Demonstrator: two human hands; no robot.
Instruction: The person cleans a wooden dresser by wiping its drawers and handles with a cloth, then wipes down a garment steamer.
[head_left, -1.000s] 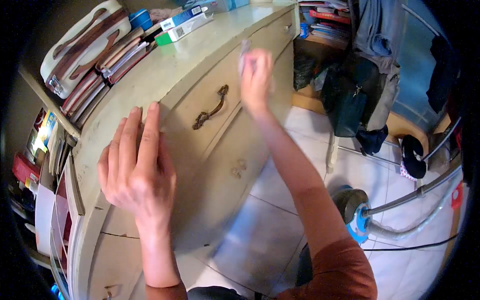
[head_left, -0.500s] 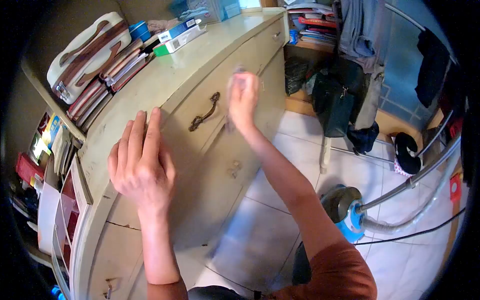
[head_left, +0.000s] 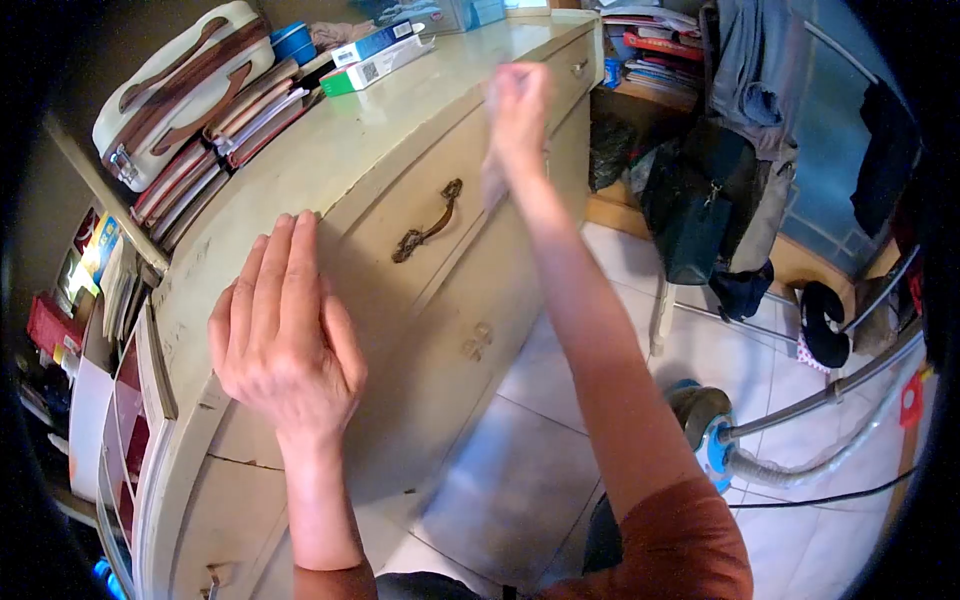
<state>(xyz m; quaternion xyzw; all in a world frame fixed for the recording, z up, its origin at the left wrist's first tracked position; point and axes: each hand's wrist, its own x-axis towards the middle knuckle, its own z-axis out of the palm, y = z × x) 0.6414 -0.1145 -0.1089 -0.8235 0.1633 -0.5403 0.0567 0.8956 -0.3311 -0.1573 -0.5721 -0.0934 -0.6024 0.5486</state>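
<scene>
My left hand (head_left: 290, 340) lies with its fingers stretched out on the front top edge of a cream-painted wooden dresser (head_left: 400, 120). Higher and to the right, my right hand (head_left: 518, 110) is closed against the upper front of the dresser, blurred by motion. A greyish cloth (head_left: 493, 182) shows beneath it, partly hidden by the hand and smeared. Between the two hands, an ornate dark metal handle (head_left: 428, 222) is fixed to a drawer front.
A white case with brown trim (head_left: 180, 95), a stack of books (head_left: 250, 120) and flat boxes (head_left: 375, 65) stand on the dresser. A blue vacuum cleaner (head_left: 712, 440) sits on the tiled floor at right, near a dark bag (head_left: 695, 220) and hanging clothes (head_left: 748, 70).
My right hand has moved up and slightly right along the dresser front with the cloth. My left hand stays on the edge. The view has shifted a little.
</scene>
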